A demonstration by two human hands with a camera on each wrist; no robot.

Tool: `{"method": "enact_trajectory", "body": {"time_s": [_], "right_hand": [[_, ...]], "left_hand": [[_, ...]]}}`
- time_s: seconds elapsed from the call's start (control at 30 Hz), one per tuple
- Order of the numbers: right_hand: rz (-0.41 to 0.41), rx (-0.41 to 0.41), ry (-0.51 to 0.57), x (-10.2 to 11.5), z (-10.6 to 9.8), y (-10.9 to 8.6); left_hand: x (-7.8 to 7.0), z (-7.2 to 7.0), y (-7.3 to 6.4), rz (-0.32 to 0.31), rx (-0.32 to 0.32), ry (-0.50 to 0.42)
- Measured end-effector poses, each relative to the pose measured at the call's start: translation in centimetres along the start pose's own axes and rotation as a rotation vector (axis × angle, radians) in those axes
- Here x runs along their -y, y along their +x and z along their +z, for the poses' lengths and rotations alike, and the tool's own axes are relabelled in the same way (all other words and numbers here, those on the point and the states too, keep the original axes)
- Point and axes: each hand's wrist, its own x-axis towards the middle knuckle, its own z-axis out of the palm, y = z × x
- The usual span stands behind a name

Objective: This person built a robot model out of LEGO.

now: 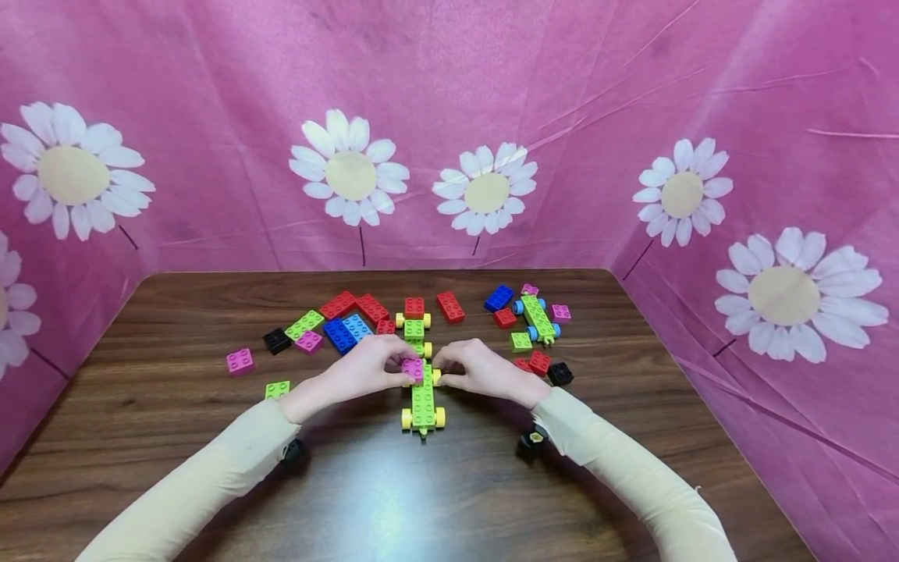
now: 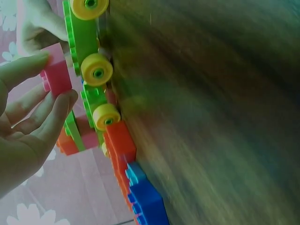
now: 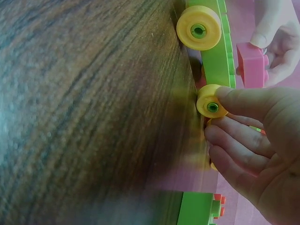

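My left hand (image 1: 361, 368) pinches a pink toy building brick (image 1: 412, 369) between thumb and fingers, studs upward. In the right wrist view, that pink brick (image 3: 251, 65) is close over the studs of a long green wheeled base (image 3: 216, 61). This green base (image 1: 423, 406) stands on the table on yellow wheels. With thumb and fingertips, my right hand (image 1: 485, 371) grips one yellow wheel (image 3: 211, 101) at the base's far end. Directly beyond stands a second green wheeled piece (image 1: 414, 329) with a red brick (image 1: 414, 307) at its far end.
Red, blue, green, pink and black bricks lie left of the wheeled pieces, among them a dark blue brick (image 1: 340, 336). Back right is another green base (image 1: 538, 318) on blue wheels, with loose bricks around it. A pink flowered cloth (image 1: 421, 62) hangs behind the wooden table (image 1: 337, 499).
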Motion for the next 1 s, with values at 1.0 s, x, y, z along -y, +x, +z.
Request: {"method": "enact_trajectory", "body": {"time_s": [1.0], "right_hand": [[-0.019,-0.008,0.0,0.1,0.0,-0.1]], "left_hand": [[-0.6,1.3,0.4,0.03,-0.012,-0.003]]}}
